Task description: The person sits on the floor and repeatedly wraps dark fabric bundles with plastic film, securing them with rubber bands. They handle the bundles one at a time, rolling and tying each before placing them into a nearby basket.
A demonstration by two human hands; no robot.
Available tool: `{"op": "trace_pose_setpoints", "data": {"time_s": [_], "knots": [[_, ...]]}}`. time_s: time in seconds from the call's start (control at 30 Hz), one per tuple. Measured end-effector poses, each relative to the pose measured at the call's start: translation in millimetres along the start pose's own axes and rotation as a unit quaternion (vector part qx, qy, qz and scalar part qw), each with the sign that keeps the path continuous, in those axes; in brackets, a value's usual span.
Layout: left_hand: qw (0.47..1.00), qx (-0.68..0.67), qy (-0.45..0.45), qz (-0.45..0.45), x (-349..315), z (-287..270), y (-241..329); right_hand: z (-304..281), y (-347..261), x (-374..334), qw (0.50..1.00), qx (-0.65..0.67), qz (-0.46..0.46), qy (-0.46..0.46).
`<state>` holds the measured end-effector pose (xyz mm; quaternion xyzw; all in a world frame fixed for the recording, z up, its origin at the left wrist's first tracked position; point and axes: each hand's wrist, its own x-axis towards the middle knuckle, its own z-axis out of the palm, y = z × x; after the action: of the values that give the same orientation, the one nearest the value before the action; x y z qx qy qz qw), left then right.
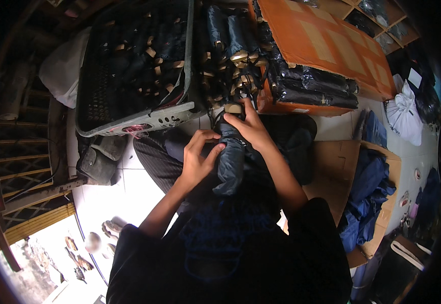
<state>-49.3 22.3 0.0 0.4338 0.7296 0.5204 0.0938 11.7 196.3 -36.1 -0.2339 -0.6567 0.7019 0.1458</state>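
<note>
A folded dark blue umbrella (231, 162) lies lengthwise over my lap, its tan-capped handle (233, 108) pointing away from me. Near that handle, my right hand (250, 126) is closed round the umbrella, thumb on top. My left hand (198, 158) is at the umbrella's left side, thumb and forefinger pinching the cloth around its middle. What exactly lies between those fingertips is too small to make out. Just beyond my hands are several more folded umbrellas (236, 38) with tan handle ends, packed in rows.
A grey plastic crate (164, 117) full of folded umbrellas stands at the far left. An orange-brown carton (327, 38) holds plastic-wrapped dark bundles (311, 83). To the right, an open cardboard box (334, 157) contains blue cloth (365, 202). A white knotted bag (405, 114) sits beyond it.
</note>
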Motion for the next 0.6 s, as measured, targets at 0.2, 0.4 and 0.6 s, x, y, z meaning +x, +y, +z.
{"op": "trace_pose_setpoints", "data": {"time_s": [0.2,0.4,0.6], "knots": [[0.992,0.046,0.089,0.084,8,15,-12,2,-21,6,0.997,-0.041,-0.056,0.038],[0.992,0.038,0.048,0.108,29,15,-16,-13,-38,7,0.985,-0.07,-0.146,-0.054],[0.996,-0.005,-0.011,0.086,45,6,-8,-17,-43,3,0.988,-0.039,-0.145,-0.044]]}}
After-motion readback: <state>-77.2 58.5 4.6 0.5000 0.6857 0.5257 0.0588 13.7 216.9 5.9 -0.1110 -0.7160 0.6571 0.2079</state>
